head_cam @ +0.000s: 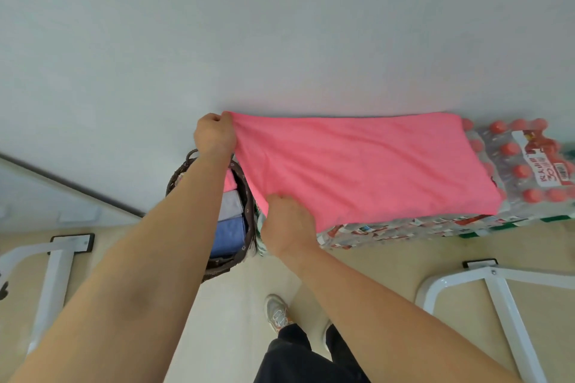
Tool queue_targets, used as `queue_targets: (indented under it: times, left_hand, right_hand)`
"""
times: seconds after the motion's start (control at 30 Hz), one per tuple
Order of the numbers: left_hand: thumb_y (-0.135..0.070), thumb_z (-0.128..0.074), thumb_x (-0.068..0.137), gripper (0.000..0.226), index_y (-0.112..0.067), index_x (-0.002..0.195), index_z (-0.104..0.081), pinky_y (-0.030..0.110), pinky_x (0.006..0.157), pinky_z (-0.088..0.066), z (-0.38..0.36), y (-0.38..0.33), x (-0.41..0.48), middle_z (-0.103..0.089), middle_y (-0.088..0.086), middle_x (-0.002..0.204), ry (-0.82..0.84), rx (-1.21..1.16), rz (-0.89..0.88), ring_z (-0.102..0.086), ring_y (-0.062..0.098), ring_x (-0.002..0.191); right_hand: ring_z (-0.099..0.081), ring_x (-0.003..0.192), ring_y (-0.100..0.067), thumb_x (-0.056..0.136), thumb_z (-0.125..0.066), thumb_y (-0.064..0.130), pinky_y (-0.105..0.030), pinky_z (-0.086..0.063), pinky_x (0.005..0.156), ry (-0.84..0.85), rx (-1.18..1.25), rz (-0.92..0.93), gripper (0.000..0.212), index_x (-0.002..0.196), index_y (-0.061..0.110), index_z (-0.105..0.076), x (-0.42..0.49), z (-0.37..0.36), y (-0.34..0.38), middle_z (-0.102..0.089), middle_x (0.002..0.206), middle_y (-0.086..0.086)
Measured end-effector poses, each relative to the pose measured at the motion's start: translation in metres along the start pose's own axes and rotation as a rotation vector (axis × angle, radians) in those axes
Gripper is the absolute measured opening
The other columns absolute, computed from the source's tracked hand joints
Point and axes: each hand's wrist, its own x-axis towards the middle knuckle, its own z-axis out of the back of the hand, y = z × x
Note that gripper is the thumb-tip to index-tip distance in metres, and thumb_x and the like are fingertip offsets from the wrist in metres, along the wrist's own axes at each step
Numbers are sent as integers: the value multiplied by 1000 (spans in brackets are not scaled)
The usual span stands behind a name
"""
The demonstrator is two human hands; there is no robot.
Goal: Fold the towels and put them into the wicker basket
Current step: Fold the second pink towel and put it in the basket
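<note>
A pink towel (367,165) lies spread over shrink-wrapped packs of bottles against the wall. My left hand (214,134) grips its far left corner, lifted a little off the packs. My right hand (287,224) pinches the near left corner at the front edge. The dark wicker basket (217,267) stands on the floor just left of the packs, partly hidden under my left forearm. Inside it lie folded towels: a pink one (229,180), a grey one (231,204) and a blue one (229,235).
The bottle packs (525,165) with red caps stick out to the right of the towel. White metal frames stand on the floor at left (53,274) and right (497,295). My shoe (277,311) and dark trouser legs are below.
</note>
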Motion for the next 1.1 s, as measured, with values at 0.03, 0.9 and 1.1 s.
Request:
queue_targets:
  times: [0.03,0.9,1.1]
  left_hand:
    - [-32,-51,93,32,-15,66,-46,29,61,-33,4,-2,0,-45,-1,59,-12,25,-6,-45,25,65]
    - [-20,-47,80,16,-20,84,-63,30,72,-56,-182,-180,-158,-71,-1,62,323,35,-460,-70,17,71]
    - [-14,-63,77,14,-21,89,-63,26,67,-50,-231,-194,-173,-71,0,74,360,210,-636,-68,18,78]
  right_hand:
    - [-64,96,-34,85,-53,4,-38,-49,75,39,19,-9,27,108,14,-63,-1,4,-1,-65,106,-11]
    - [-39,58,-22,82,-50,13,-31,-28,53,-164,431,-370,25,61,17,-37,-46,171,-281,-41,58,1]
    - [-48,59,-26,83,-51,16,-35,-37,55,-191,482,-421,11,75,9,-52,-47,173,-352,-48,66,-4]
